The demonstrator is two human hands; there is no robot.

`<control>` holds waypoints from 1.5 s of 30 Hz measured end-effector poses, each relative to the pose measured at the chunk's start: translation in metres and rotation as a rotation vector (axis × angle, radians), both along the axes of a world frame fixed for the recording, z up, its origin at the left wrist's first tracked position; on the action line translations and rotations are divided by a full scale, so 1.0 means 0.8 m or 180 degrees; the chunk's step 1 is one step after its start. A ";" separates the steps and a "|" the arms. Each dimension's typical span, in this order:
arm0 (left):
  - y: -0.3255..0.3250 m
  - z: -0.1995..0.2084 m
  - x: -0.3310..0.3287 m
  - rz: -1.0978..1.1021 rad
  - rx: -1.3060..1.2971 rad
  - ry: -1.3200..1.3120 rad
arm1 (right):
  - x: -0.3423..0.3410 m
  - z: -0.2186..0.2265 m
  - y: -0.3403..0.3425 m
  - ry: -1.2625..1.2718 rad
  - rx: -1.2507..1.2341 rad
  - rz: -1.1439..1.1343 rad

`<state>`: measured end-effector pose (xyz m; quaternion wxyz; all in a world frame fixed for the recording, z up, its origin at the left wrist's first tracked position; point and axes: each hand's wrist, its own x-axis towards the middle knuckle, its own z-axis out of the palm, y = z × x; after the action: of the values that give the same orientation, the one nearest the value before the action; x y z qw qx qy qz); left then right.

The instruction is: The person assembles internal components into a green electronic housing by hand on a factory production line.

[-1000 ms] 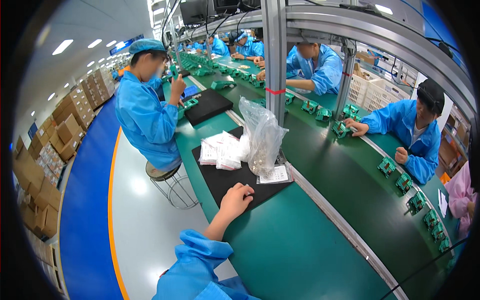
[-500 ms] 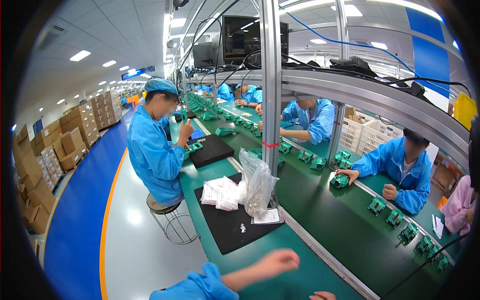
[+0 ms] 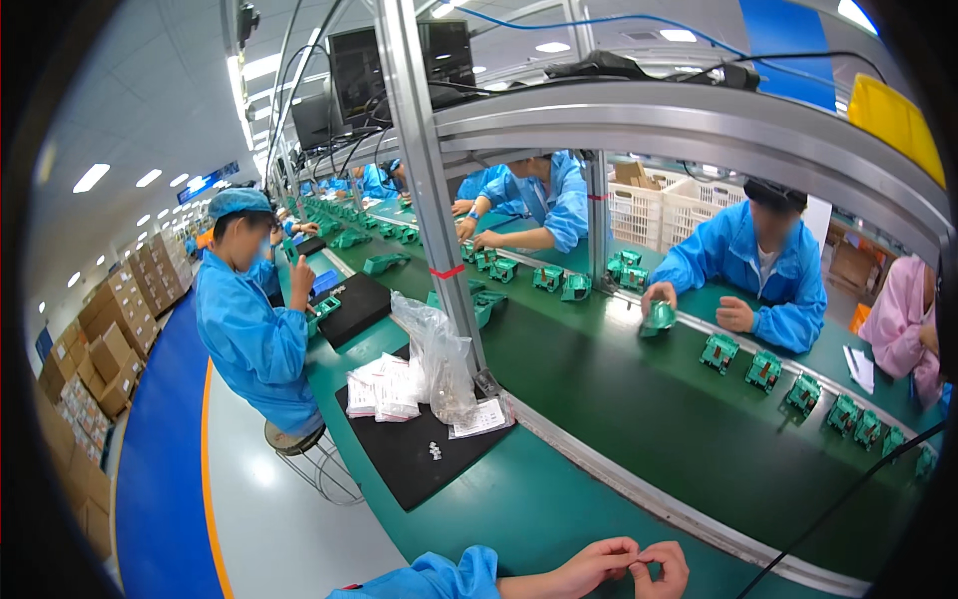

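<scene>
At the lower edge, above the green tabletop (image 3: 469, 524), my left hand (image 3: 597, 565) and my right hand (image 3: 661, 571) meet at the fingertips. The fingers of both are closed in a pinch; anything between them is hidden or too small to make out. To their left a black mat (image 3: 399, 477) lies on the table. On it are small whitish pieces (image 3: 435, 451), a stack of flat printed packets (image 3: 383, 387), a clear plastic bag (image 3: 439, 349) and a printed slip (image 3: 479, 418).
Beyond a metal rail (image 3: 589, 467) runs a green conveyor (image 3: 599, 399) with several green housings (image 3: 718, 352) along its far side. A metal post (image 3: 424, 180) rises by the bag. One co-worker (image 3: 249, 309) sits at the left; another (image 3: 748, 270) across holds a green housing (image 3: 659, 317).
My left hand has moved right and down, and my right hand has come further into view; their fingertips have come together. The view has turned right. The co-worker across has tilted a green housing.
</scene>
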<state>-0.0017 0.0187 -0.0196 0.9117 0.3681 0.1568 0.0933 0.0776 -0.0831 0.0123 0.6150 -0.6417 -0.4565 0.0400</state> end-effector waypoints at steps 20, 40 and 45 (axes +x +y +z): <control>-0.001 -0.004 -0.005 -0.0050 0.0112 0.0135 | 0.007 -0.018 0.002 -0.0670 -0.0124 -0.0007; 0.013 0.005 -0.005 -0.0078 0.2515 0.0213 | 0.016 -0.012 0.002 -0.1256 -0.0366 0.0193; 0.009 0.013 -0.006 -0.0144 0.2480 0.0211 | 0.016 -0.011 -0.004 -0.1118 -0.0370 0.0160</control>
<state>-0.0061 0.0258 -0.0092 0.6999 0.6929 0.1308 0.1138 0.0906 -0.0859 0.0031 0.4865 -0.6616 -0.5697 -0.0311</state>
